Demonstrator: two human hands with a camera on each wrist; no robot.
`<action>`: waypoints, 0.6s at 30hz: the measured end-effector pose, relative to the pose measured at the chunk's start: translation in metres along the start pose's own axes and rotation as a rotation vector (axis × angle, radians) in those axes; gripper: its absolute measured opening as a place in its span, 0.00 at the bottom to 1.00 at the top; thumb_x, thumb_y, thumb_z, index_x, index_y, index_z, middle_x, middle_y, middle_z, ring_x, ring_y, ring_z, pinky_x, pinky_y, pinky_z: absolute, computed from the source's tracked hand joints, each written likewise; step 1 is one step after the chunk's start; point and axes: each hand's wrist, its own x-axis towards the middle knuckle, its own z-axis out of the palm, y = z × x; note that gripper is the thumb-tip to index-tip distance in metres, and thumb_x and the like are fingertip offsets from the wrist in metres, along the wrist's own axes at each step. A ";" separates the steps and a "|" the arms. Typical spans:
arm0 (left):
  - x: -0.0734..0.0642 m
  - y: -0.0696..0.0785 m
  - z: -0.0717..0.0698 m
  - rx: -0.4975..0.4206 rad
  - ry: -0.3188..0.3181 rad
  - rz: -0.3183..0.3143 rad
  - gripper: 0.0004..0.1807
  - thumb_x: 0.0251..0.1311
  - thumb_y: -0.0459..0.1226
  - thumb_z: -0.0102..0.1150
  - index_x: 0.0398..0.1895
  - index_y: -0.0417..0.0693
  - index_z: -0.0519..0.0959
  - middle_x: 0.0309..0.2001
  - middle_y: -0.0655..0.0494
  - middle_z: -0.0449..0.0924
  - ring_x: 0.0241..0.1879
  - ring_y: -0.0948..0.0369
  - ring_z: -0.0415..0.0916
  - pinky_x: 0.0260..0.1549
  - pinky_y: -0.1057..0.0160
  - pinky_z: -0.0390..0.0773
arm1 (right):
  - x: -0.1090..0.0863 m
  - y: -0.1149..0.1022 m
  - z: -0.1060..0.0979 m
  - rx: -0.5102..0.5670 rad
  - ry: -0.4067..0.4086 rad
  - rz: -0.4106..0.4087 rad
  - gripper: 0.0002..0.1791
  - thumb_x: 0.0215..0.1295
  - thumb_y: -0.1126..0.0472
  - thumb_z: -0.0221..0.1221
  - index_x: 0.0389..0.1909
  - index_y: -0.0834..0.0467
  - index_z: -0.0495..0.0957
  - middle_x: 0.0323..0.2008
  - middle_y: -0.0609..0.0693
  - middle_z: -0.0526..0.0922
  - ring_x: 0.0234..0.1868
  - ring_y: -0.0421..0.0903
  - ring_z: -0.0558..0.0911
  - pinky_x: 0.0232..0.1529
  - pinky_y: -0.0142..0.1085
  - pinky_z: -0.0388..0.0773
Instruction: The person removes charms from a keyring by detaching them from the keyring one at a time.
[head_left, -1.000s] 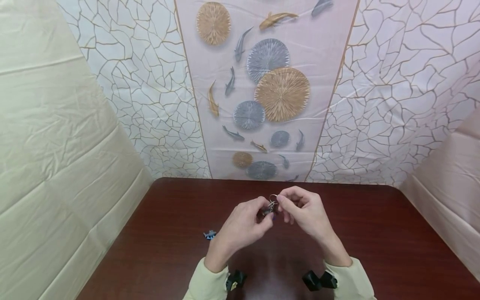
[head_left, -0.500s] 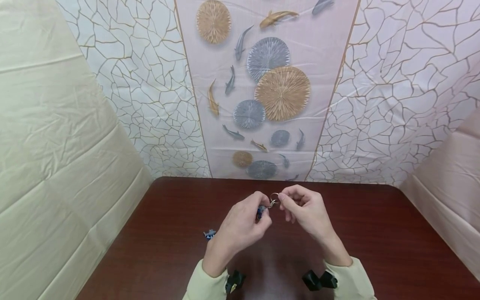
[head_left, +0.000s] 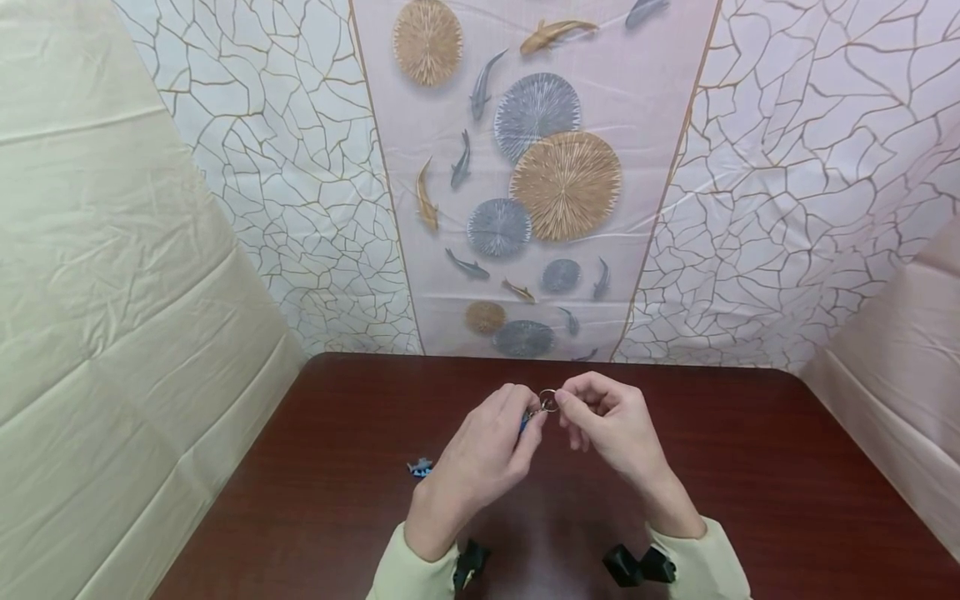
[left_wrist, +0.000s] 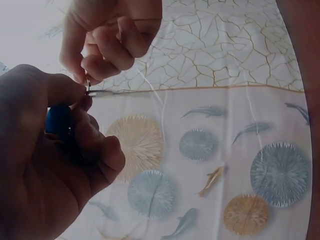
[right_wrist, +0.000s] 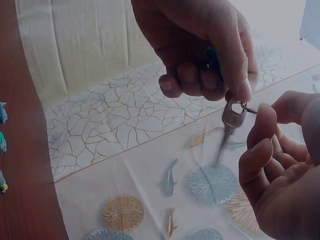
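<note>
My left hand [head_left: 480,450] grips a small blue charm [left_wrist: 58,120], mostly hidden in its curled fingers. From it a short metal link leads to a thin metal key ring [head_left: 548,390], which my right hand [head_left: 609,425] pinches between thumb and forefinger. In the right wrist view a silver key [right_wrist: 232,117] hangs blade down right below the left fingertips, its head close to the ring. Both hands are held up over the table, fingertips nearly meeting.
A small blue-grey figure [head_left: 420,467] lies on the dark red-brown table [head_left: 322,533], left of my left wrist. Several small coloured figures, one a teal figure [right_wrist: 2,142], show at the right wrist view's left edge. A patterned cloth [head_left: 517,167] hangs behind the table.
The left fingers have shifted and closed further over the blue charm, which showed more half a second ago. The ring stays pinched in the right hand, which has barely moved.
</note>
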 end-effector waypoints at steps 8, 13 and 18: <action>0.001 -0.002 -0.001 0.068 0.019 0.073 0.06 0.66 0.35 0.56 0.44 0.48 0.73 0.37 0.60 0.75 0.37 0.65 0.71 0.38 0.70 0.75 | -0.001 -0.001 -0.002 -0.021 -0.032 0.028 0.06 0.66 0.66 0.60 0.30 0.65 0.76 0.17 0.45 0.76 0.11 0.46 0.73 0.11 0.37 0.70; 0.002 -0.003 -0.001 0.090 0.024 0.104 0.09 0.66 0.35 0.57 0.48 0.48 0.74 0.39 0.60 0.77 0.39 0.66 0.73 0.40 0.71 0.75 | -0.001 -0.002 -0.002 -0.024 -0.050 0.057 0.08 0.67 0.65 0.60 0.31 0.66 0.76 0.17 0.46 0.76 0.11 0.47 0.72 0.11 0.37 0.70; 0.003 -0.005 0.000 0.097 0.023 0.109 0.15 0.65 0.35 0.58 0.54 0.48 0.73 0.39 0.59 0.77 0.37 0.66 0.73 0.38 0.71 0.76 | -0.001 -0.003 -0.003 -0.007 -0.047 0.109 0.08 0.68 0.64 0.59 0.31 0.66 0.76 0.16 0.46 0.76 0.11 0.47 0.72 0.12 0.39 0.70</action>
